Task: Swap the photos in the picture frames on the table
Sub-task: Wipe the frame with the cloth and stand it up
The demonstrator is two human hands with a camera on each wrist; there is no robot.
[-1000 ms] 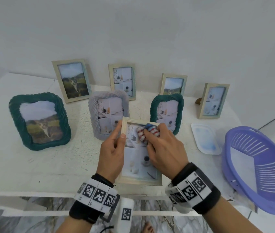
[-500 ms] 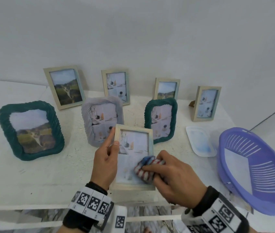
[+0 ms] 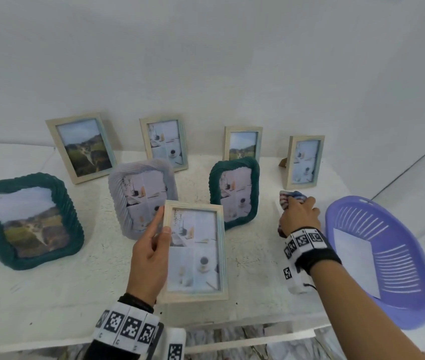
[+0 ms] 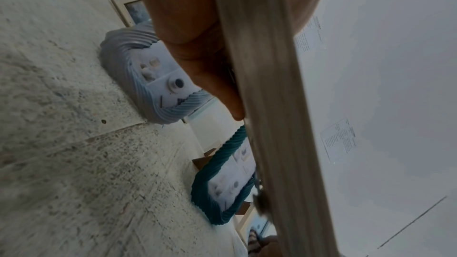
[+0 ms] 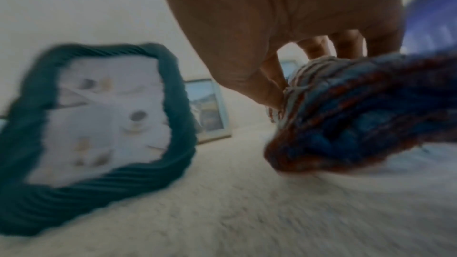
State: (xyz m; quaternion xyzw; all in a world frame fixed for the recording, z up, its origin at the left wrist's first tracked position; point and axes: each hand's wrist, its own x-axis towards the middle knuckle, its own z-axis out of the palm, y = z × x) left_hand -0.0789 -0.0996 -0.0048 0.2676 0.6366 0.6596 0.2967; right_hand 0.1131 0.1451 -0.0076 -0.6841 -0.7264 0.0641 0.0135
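My left hand [image 3: 154, 245] grips a pale wooden picture frame [image 3: 195, 253] by its left edge, thumb on the front, holding it above the table's front edge; its photo shows a white desk scene. In the left wrist view the frame's edge [image 4: 274, 124] runs down the picture beside my fingers [image 4: 210, 77]. My right hand [image 3: 298, 216] is out to the right, low over the table, clutching a striped red, white and blue cloth [image 3: 290, 198] [image 5: 346, 124]. It is between the small teal frame [image 3: 234, 190] [image 5: 94, 124] and the purple basket.
Several other frames stand on the white table [image 3: 50, 294]: a large teal one [image 3: 26, 219], a grey ribbed one [image 3: 141, 193] [image 4: 148, 73], and wooden ones along the wall [image 3: 82, 146] [image 3: 164, 141] [image 3: 242, 144] [image 3: 305, 159]. A purple slotted basket [image 3: 393, 281] holding a white sheet sits at the right edge.
My right hand has carried the cloth off the held frame's glass and away to the right, down near the table by the basket. The left hand keeps its hold on the frame.
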